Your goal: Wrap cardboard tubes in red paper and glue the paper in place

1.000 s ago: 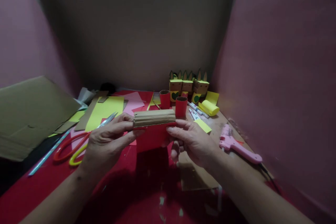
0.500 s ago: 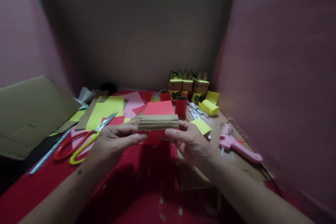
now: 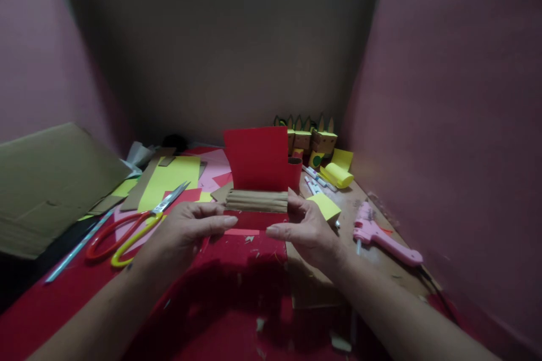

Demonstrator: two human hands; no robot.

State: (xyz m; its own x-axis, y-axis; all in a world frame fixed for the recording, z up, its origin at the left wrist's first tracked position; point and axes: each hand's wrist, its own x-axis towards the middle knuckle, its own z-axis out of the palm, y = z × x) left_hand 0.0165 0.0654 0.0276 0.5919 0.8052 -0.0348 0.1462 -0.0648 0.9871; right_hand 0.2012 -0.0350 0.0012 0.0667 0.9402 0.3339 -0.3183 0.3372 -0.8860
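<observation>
At the left lie scissors (image 3: 131, 228) on yellow paper (image 3: 171, 177). The left hand (image 3: 186, 231) and right hand (image 3: 307, 228) pinch the ends of a cardboard roll (image 3: 257, 201) at the near centre (red paper (image 3: 256, 158) stands upright behind it). Far right, a red tube (image 3: 295, 172) is partly hidden; a pink glue gun (image 3: 381, 234) lies at the right.

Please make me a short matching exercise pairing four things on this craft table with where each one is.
Things:
1. cardboard roll
2. scissors
3. glue gun
4. red paper

Places:
A. lying on the table beyond the right hand
B. standing up behind the roll
C. held between both hands
D. lying on the table beyond the left hand

Pairs: 1-C, 2-D, 3-A, 4-B
</observation>
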